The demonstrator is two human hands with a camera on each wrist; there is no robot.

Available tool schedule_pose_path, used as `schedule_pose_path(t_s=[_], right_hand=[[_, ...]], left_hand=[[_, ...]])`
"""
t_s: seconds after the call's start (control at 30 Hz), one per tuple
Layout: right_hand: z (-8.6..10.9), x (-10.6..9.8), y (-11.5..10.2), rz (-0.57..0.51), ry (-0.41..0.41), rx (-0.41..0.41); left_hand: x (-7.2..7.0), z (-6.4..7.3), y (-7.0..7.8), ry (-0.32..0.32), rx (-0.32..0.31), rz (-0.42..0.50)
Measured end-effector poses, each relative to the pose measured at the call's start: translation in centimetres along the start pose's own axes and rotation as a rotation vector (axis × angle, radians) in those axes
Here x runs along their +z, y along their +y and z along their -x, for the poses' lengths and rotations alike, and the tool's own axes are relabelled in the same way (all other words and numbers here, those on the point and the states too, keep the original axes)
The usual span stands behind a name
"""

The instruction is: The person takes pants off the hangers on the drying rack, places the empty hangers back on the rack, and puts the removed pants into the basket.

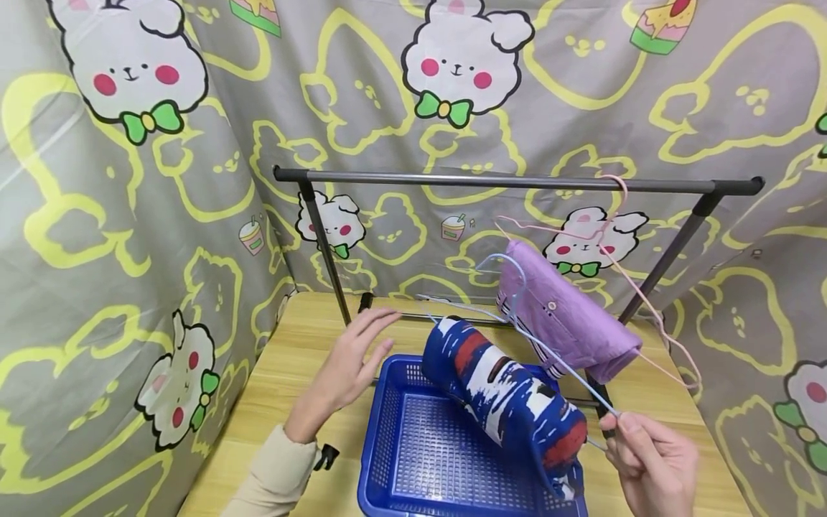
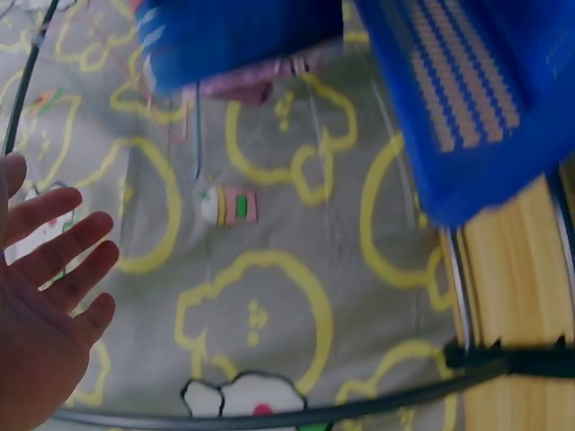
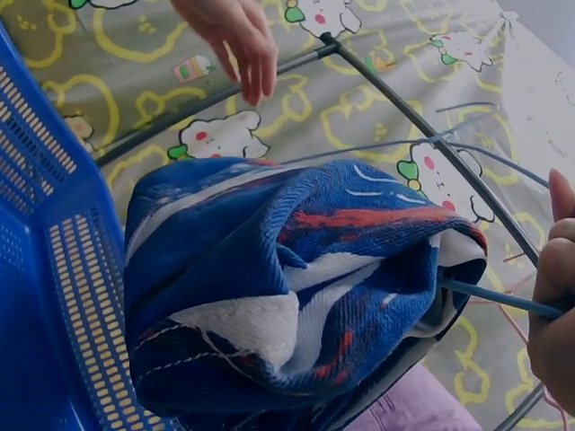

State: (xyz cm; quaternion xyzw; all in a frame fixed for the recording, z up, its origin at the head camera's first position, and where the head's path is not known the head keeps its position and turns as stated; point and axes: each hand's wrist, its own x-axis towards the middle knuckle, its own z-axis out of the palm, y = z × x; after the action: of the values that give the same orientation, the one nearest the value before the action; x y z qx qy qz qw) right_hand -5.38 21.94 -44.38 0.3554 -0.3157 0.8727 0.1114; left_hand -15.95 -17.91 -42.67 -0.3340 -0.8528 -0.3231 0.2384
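Note:
My right hand (image 1: 655, 459) pinches one end of a light blue clothes hanger (image 1: 555, 357). Draped over the hanger's lower bar is a folded blue garment (image 1: 504, 388) with white and red patches; its exact kind I cannot tell. In the right wrist view the hanger's bar runs out of the folds of the garment (image 3: 296, 269) to my right hand (image 3: 557, 287). My left hand (image 1: 352, 359) is held in the air by the garment's far left end, fingers extended, touching nothing. Its spread fingers also show in the left wrist view, the left hand (image 2: 49, 296) apart from the cloth.
Under the garment stands a blue plastic basket (image 1: 368, 459) on a wooden table (image 1: 258, 402). Behind it, a dark rack's rail (image 1: 452, 179) carries a pink hanger (image 1: 636, 287) with a folded purple garment (image 1: 568, 316). Patterned curtains (image 1: 362, 86) enclose the table. A black clip-like piece (image 1: 326, 457) lies near the left sleeve.

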Motion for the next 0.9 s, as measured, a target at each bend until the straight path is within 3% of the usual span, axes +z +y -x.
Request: schedule_pose_path(t_s=[0.17, 0.33, 0.5, 0.77, 0.9], right_hand=[[-0.4, 0.5, 0.5, 0.009, -0.035, 0.010], [-1.0, 1.0, 1.2, 0.021, -0.077, 0.033], [-1.4, 1.5, 1.7, 0.055, -0.130, 0.058], [-1.7, 1.8, 2.2, 0.075, -0.185, 0.075], [-1.7, 1.5, 2.3, 0.072, -0.197, 0.085]], left_hand=[[1.8, -0.2, 1.3, -0.117, 0.001, 0.012], [2.5, -0.6, 1.9, -0.231, -0.028, -0.007], [2.3, -0.9, 1.4, -0.275, 0.001, -0.043], [2.0, -1.0, 1.3, -0.369, 0.041, -0.027], [2.3, -0.8, 1.3, -0.416, -0.004, -0.013]])
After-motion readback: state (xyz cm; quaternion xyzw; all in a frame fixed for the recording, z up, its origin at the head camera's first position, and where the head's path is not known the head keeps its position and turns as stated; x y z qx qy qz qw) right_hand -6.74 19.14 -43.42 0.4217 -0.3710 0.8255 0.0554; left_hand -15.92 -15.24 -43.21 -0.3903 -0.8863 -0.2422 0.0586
